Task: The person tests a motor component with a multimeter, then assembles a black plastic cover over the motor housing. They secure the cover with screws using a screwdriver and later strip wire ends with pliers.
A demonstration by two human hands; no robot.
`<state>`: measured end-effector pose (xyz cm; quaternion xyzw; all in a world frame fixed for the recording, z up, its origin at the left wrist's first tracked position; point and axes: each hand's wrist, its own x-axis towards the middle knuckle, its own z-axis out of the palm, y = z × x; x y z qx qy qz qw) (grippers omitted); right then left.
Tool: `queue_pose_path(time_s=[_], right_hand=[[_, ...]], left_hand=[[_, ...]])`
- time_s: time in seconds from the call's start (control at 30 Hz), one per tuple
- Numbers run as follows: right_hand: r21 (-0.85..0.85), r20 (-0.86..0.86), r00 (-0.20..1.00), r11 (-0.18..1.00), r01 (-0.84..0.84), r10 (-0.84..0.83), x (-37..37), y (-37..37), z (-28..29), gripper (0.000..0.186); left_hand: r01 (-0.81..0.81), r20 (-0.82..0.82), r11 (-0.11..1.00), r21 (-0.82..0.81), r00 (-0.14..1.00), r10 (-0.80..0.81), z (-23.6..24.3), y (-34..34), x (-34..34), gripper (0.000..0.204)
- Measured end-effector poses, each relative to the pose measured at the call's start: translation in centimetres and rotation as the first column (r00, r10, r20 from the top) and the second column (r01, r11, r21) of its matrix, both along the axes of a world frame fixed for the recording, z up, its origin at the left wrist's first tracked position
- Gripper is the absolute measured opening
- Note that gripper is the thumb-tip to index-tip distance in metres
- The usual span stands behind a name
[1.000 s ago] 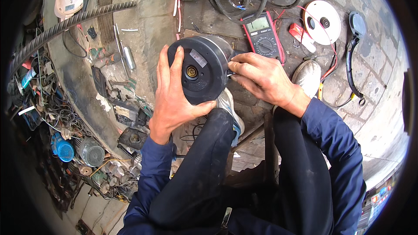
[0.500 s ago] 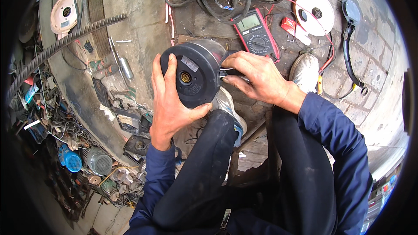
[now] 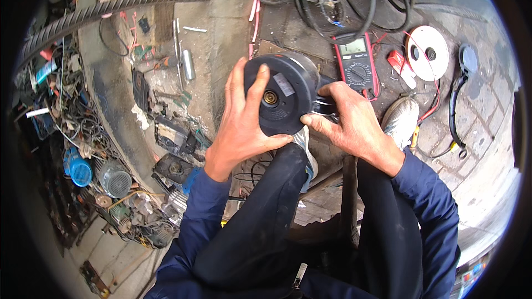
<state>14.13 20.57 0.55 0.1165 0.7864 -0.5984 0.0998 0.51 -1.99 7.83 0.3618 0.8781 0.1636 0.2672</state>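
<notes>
An upturned kettle with a black round base (image 3: 286, 101), a central brass-coloured connector and a metal body is held between my hands. My left hand (image 3: 243, 127) grips it from the left, two fingers over the base and the thumb along its lower edge. My right hand (image 3: 354, 127) is closed at the right side by the dark handle, thumb tip against the base's rim and fingers curled near some thin pale wires, partly hidden. Just beyond, a red-edged multimeter (image 3: 357, 68) lies on the ground.
A white disc base (image 3: 438, 52), a red box (image 3: 397, 62) and a black part with a round cap (image 3: 467, 60) lie right. Cable coils (image 3: 366, 16) are at the top. A ribbed steel bar (image 3: 111, 5) crosses upper left, above piled scrap and a blue motor (image 3: 77, 166).
The whole view has shifted, moving the scene rightward in the picture. My right thumb has moved down onto the base's rim and the fingers are more curled. My left hand keeps its grip.
</notes>
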Motion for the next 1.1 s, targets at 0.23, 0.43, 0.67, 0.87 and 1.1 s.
queue_pose_path(time_s=[0.23, 0.43, 0.67, 0.87, 1.1], right_hand=[[-0.068, 0.223, 0.974, 0.996, 0.064, -0.047, -0.7, -0.6, 1.7, 0.063], [-0.013, 0.209, 0.975, 0.997, 0.076, -0.072, -0.4, -1.0, 1.1, 0.059], [-0.057, 0.272, 0.959, 0.994, 0.093, -0.075, -0.2, -0.9, 1.1, 0.06], [-0.019, 0.292, 0.956, 0.999, 0.031, -0.024, -1.1, -0.2, 1.9, 0.073], [-0.097, 0.049, 0.984, 0.979, 0.177, -0.173, -4.3, 1.8, 1.1, 0.071]], left_hand=[[0.042, 0.033, 0.995, 0.092, 0.998, -0.046, -0.8, -1.0, -1.2, 0.137], [-0.252, 0.181, 0.909, 0.332, 0.963, 0.201, -3.1, -2.7, -0.5, 0.126], [-0.755, 0.584, 0.459, 0.468, 0.654, 0.481, -7.2, -2.9, 3.9, 0.08], [-0.864, 0.697, 0.258, 0.433, 0.502, 0.512, -8.1, -1.6, 4.4, 0.069], [-0.838, 0.716, 0.31, 0.448, 0.545, 0.437, -7.3, 0.0, 2.9, 0.071]])
